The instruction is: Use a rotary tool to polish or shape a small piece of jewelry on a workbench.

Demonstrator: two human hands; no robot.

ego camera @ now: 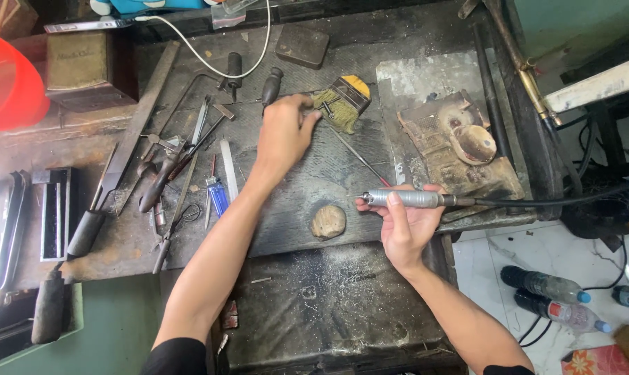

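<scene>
Grimy, tool-strewn workbench (342, 201): the right hand (406, 226) closes its fingers around a silver rotary handpiece (408, 199), held level near the bench's front edge. The left hand (284, 133) pinches a frayed wire brush (342, 104) farther back. Files (130, 142), pliers (158, 177) and a rounded stone (327, 221) lie about.

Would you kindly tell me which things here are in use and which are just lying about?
In use:
- rotary handpiece, held in the right hand
- small brush, which the left hand touches

Lying about:
- files
- pliers
- round stone
- water bottles on the floor
- red tub
</scene>
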